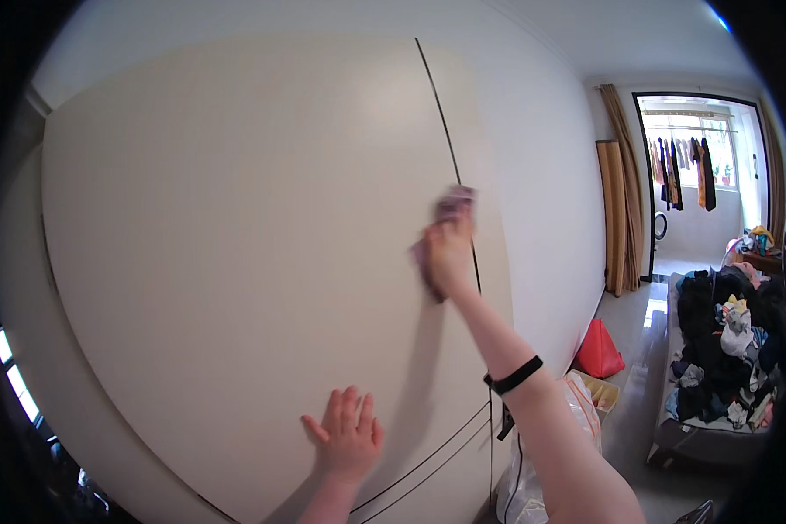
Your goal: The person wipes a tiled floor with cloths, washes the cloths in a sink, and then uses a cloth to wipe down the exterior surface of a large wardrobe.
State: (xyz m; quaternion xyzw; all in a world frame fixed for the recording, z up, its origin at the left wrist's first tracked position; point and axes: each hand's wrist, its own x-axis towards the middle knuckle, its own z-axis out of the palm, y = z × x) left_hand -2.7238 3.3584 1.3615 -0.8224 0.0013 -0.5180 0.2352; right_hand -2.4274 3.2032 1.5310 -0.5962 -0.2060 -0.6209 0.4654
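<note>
A large cream-white cabinet door panel (227, 201) fills the view in front of me. My right hand (450, 253), smeared a little by motion, presses a purplish cloth (456, 203) against it beside the dark vertical strip (438, 109) near the right edge. The cloth hangs out on both sides of the fingers. Lower down, my left hand (349, 435) rests against the same panel, fingers spread and holding nothing. A black band (516, 375) circles my right forearm.
Right of the panel runs a white wall (537, 192). By its foot are a red bag (599, 349), a box (601, 393) and a clear plastic bag (528, 476). A bed (672, 441) heaped with clothes stands at the right. Clothes (672, 166) hang beyond the doorway.
</note>
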